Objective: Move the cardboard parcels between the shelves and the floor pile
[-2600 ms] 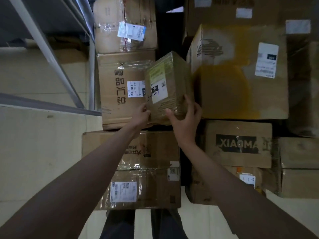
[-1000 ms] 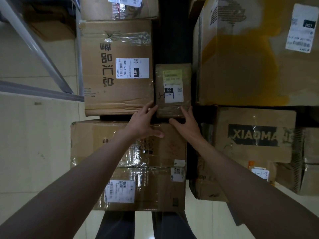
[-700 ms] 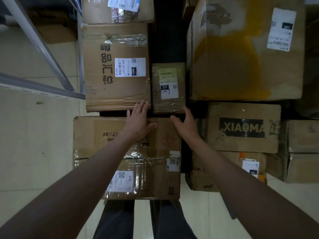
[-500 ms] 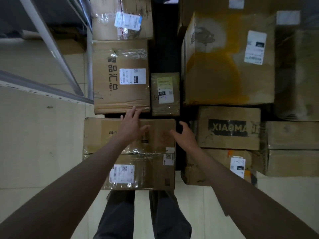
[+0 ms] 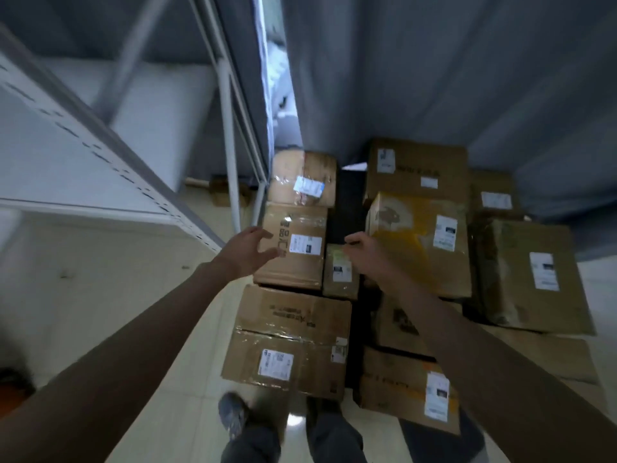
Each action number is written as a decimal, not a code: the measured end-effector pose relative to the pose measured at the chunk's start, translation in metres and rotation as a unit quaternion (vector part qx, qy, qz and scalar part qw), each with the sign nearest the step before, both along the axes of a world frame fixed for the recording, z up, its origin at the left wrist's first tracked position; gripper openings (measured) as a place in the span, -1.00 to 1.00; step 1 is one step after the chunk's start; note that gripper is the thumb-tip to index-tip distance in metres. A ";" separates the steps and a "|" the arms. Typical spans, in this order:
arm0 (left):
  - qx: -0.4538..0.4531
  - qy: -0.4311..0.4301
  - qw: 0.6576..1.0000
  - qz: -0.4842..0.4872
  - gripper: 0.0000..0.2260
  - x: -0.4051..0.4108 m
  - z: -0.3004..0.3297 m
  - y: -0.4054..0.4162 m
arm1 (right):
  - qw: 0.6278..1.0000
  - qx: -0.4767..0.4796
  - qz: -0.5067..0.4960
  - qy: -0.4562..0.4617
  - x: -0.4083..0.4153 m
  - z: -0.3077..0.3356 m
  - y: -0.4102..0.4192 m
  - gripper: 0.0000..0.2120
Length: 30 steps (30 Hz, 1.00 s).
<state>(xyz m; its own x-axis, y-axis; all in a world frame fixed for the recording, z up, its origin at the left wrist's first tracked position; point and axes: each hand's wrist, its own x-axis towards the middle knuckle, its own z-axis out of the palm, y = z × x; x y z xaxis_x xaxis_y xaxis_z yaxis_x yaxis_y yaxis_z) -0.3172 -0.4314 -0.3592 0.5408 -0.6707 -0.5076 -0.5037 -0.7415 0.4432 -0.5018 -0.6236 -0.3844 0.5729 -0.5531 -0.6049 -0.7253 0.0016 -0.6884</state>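
Both hands hold nothing: the left hand spreads wide, the right hand curls loosely above the small brown taped cardboard parcel wedged mid-pile on the floor; next, pick one parcel, grip opposite edges, lift straight

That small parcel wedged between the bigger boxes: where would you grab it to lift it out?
Take the small parcel from above by its near and far edges. Its long sides sit tight between the printed box and the yellow-stained box, leaving no finger room, while its labelled top lies open.
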 end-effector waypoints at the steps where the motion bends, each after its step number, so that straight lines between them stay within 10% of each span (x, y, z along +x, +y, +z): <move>1: -0.006 -0.002 1.000 0.008 -0.51 0.005 0.023 0.007 | 1.000 -0.010 0.019 -0.011 0.010 0.025 0.006 -0.75; 30: -0.076 -0.229 0.951 0.196 -0.47 0.125 0.390 0.510 | 0.880 -0.167 0.381 -0.229 0.251 0.416 0.455 -0.63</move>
